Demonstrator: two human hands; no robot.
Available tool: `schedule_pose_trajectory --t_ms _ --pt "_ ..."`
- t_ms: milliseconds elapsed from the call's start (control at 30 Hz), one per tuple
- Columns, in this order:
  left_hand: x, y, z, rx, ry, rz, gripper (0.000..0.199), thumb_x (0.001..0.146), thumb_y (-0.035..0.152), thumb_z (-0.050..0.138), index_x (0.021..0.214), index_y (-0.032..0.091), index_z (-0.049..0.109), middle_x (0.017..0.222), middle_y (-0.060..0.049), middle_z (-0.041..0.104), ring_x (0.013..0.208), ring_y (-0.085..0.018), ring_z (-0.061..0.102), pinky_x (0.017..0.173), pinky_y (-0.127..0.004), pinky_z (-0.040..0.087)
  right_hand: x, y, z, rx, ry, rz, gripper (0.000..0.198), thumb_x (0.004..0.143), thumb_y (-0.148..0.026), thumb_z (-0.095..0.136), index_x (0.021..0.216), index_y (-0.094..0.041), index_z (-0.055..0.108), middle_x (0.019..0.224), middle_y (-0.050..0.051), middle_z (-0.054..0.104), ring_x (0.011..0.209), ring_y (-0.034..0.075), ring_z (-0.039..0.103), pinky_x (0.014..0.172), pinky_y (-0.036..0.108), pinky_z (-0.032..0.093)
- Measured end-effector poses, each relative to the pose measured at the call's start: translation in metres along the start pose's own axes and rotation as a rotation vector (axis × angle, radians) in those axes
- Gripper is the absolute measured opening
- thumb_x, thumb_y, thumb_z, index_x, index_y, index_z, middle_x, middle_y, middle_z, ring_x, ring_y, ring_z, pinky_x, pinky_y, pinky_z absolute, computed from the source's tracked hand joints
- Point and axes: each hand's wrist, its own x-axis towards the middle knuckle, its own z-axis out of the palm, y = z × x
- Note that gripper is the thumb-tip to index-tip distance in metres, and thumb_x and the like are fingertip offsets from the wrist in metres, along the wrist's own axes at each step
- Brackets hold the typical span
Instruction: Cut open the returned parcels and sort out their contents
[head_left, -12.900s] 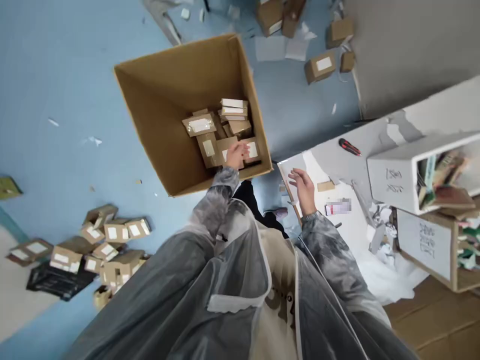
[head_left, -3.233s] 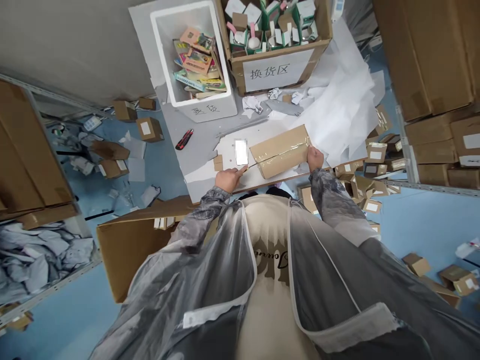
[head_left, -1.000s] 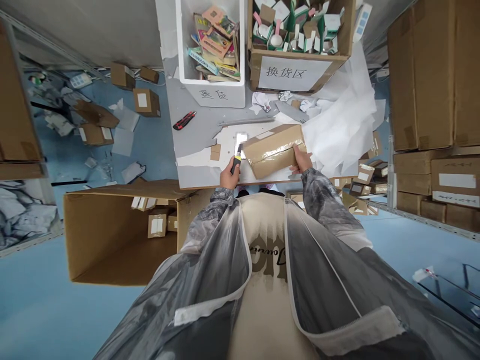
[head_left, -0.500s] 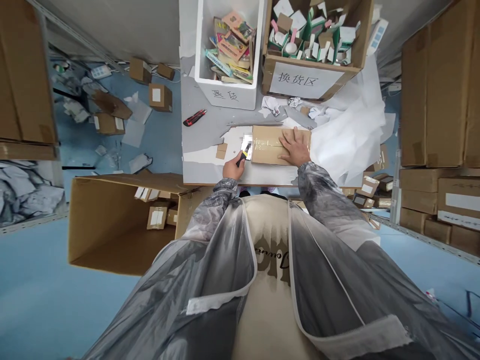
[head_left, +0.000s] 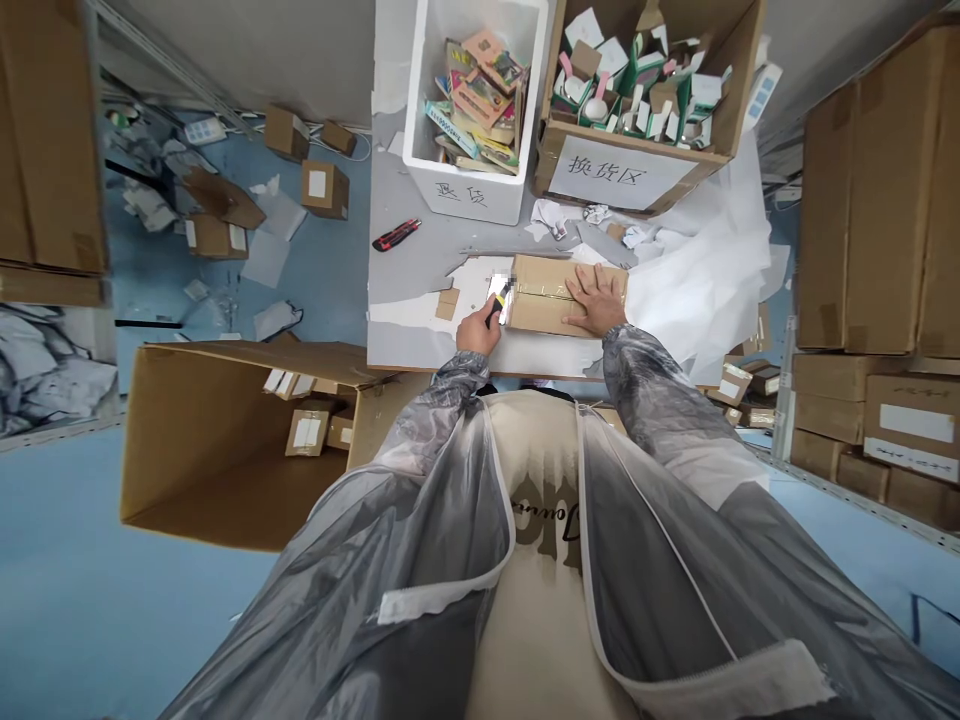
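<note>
A closed cardboard box with clear tape along its top lies on the table in front of me. My right hand rests flat on the box's right part, fingers spread. In my left hand is a black and yellow utility knife, its tip at the box's left end. A white label, partly blurred, shows at that end. Further left lies a small flat piece of cardboard. A red and black utility knife lies on the table at the upper left.
Behind the work stand a white foam box with books and a large carton with several small opened boxes. White wrapping sheets cover the table's right side. A big open carton stands at the left, with small parcels inside.
The view has shifted a little. My left hand has moved slightly right with the knife, whose tip is now closer to the box's left edge. My right hand stays on the box.
</note>
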Motion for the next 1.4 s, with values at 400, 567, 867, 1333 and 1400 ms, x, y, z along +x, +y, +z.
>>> schedule_pose_trajectory --t_ms 400,567,867,1333,1400 --pt "0.005 -0.001 -0.009 0.06 -0.036 0.063 0.071 0.124 0.039 0.062 0.192 0.016 0.062 0.131 -0.019 0.095 0.124 -0.039 0.087 0.104 -0.037 0.063 0.008 0.007 0.009 -0.02 -0.012 0.014 0.116 0.11 -0.083 0.075 0.203 -0.025 0.037 0.213 0.018 0.017 0.196 0.06 0.007 0.149 0.095 0.018" --pt "-0.002 0.002 -0.021 0.208 -0.108 0.108 0.071 0.125 0.033 0.059 0.195 0.018 0.057 0.13 -0.019 0.094 0.123 -0.038 0.088 0.104 -0.038 0.063 0.01 0.007 0.014 -0.113 -0.04 0.015 0.116 0.112 -0.082 0.07 0.205 -0.024 0.032 0.214 0.018 0.012 0.196 0.063 0.007 0.147 0.097 0.022" --pt "-0.038 -0.008 -0.041 0.356 -0.241 0.157 0.072 0.127 0.035 0.051 0.198 0.021 0.052 0.138 -0.02 0.092 0.125 -0.038 0.087 0.104 -0.04 0.065 0.008 0.001 0.012 -0.149 -0.071 0.028 0.119 0.109 -0.088 0.074 0.205 -0.029 0.034 0.214 0.017 0.013 0.196 0.062 0.007 0.146 0.097 0.027" --pt "-0.026 -0.106 -0.033 -0.009 -0.128 -0.224 0.072 0.132 0.038 0.043 0.202 0.022 0.042 0.139 -0.013 0.094 0.114 -0.029 0.09 0.105 -0.035 0.069 0.011 -0.012 0.005 -0.017 0.022 0.145 0.124 0.103 -0.092 0.082 0.201 -0.027 0.043 0.213 0.02 0.015 0.195 0.065 0.009 0.145 0.099 0.025" --pt "-0.006 -0.115 -0.031 0.019 -0.137 -0.33 0.077 0.129 0.034 0.049 0.203 0.017 0.036 0.148 -0.018 0.09 0.126 -0.034 0.088 0.111 -0.039 0.068 0.005 -0.019 0.006 0.027 0.063 0.143 0.115 0.105 -0.088 0.082 0.197 -0.027 0.052 0.212 0.021 0.021 0.195 0.063 0.012 0.145 0.098 0.025"
